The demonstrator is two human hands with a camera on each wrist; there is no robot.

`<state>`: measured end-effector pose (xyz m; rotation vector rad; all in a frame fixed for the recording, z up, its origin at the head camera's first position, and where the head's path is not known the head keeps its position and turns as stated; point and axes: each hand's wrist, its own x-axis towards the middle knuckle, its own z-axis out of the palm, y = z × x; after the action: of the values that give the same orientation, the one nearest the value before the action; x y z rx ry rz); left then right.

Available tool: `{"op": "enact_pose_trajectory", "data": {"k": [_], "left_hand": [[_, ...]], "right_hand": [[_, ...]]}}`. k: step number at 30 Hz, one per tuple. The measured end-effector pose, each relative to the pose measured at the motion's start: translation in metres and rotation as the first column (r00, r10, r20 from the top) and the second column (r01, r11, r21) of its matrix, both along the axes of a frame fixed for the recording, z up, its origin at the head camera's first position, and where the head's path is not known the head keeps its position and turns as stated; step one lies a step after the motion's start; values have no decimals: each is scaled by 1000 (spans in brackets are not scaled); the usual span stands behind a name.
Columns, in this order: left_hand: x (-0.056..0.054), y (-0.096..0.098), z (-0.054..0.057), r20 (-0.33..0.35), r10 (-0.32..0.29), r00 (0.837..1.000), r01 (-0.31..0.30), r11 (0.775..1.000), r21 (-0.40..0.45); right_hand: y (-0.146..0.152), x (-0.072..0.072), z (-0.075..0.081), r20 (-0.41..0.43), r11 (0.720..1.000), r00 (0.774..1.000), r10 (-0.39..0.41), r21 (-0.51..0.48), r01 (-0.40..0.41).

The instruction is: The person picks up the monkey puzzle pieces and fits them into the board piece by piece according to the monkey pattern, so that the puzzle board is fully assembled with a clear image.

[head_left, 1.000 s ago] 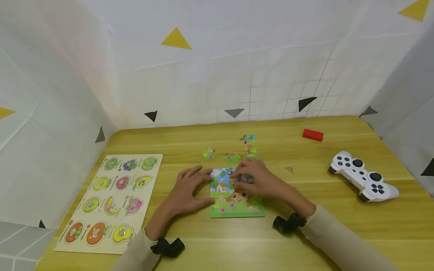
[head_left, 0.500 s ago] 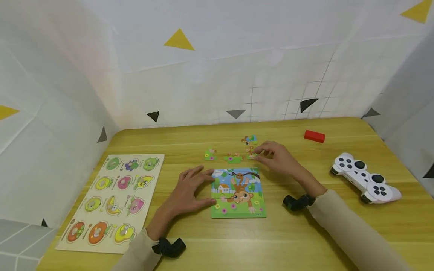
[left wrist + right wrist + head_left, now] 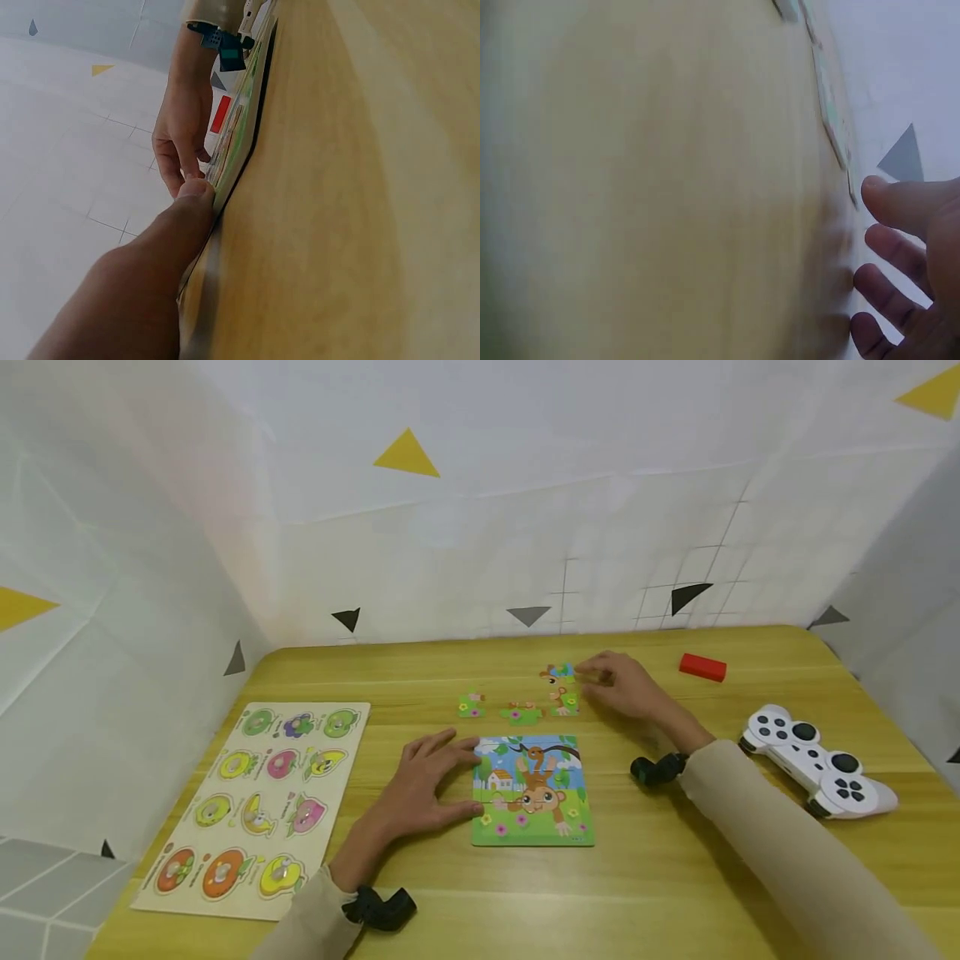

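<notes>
A square jigsaw puzzle (image 3: pixel 498 835) with a monkey picture lies on the table in the head view. My left hand (image 3: pixel 423 787) rests at its left side, thumb and fingertips right at the edge; the left wrist view shows the thumb (image 3: pixel 191 202) at the board's rim. My right hand (image 3: pixel 622 683) is beyond the board, loosely bent fingers close to the right side of a loose puzzle piece (image 3: pixel 557 673) with a monkey's face. Below that piece sits a green puzzle piece (image 3: pixel 566 703). In the right wrist view the right hand (image 3: pixel 907 262) has its fingers apart and holds nothing.
More loose puzzle pieces, one with a yellow flower (image 3: pixel 471 706) and one wider (image 3: pixel 521 715), lie behind the board. A wooden fruit peg board (image 3: pixel 337 777) is at left. At right are a red block (image 3: pixel 702 667) and a white game controller (image 3: pixel 817 764). A white sheet (image 3: pixel 465 552) hangs behind.
My right hand has left the puzzle's upper right part and moved away and rightward, past the lower loose piece to the monkey-face piece. My left hand has stayed at the board's edge.
</notes>
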<state>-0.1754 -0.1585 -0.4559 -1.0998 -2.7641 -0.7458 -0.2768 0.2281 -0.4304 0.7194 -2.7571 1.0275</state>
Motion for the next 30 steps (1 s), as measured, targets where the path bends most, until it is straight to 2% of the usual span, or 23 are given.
{"op": "enact_pose_trajectory", "data": {"k": [6, 13, 20, 30], "left_hand": [[1, 2, 1, -4, -7, 1000, 7, 1000, 5], [1, 3, 2, 14, 1, 1000, -1, 1000, -6], [1, 2, 1, 28, 6, 1000, -5, 1000, -23], [1, 1, 2, 10, 5, 1000, -5, 1000, -7]], "right_hand": [[-1, -15, 2, 22, 1000, 1000, 7, 26, -7], [-4, -26, -1, 55, 999, 998, 5, 39, -8], [-6, -31, 0, 98, 999, 995, 25, 17, -27], [-10, -37, 2, 126, 999, 991, 39, 23, -42]]}}
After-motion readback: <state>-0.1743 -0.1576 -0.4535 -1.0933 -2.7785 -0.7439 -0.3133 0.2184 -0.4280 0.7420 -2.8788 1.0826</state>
